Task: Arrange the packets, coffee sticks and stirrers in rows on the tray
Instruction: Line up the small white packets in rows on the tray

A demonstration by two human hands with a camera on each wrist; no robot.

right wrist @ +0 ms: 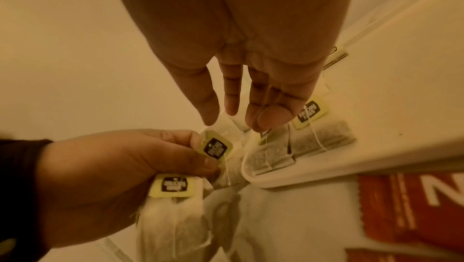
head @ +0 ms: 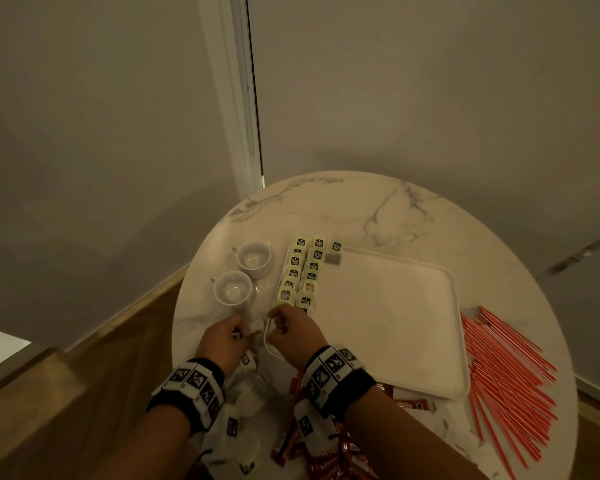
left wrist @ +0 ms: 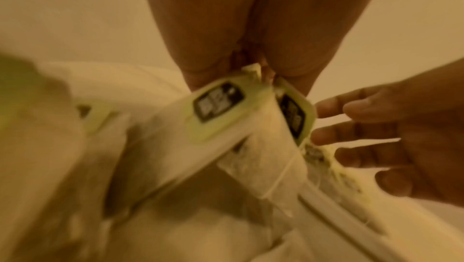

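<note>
A white tray [head: 395, 323] lies on the round marble table [head: 361, 209]. Two rows of tea bags [head: 302, 271] with yellow-green tags fill its left side. At the tray's near-left corner, my left hand [head: 229, 336] pinches a tea bag tag [right wrist: 215, 147], and a couple of tea bags [left wrist: 218, 105] hang from its fingers. My right hand [right wrist: 241, 107] hovers with straight fingers over the tea bags in the tray corner [right wrist: 271, 155], its fingertips at or just above them. Orange stirrers [head: 506, 375] lie in a heap right of the tray. Red coffee sticks [head: 326, 455] lie near me.
Two white cups [head: 253, 259] [head: 232, 291] stand left of the tray. Loose tea bags [head: 243, 410] are piled under my wrists. The table sits in a room corner with grey walls behind it. Most of the tray's middle and right is bare.
</note>
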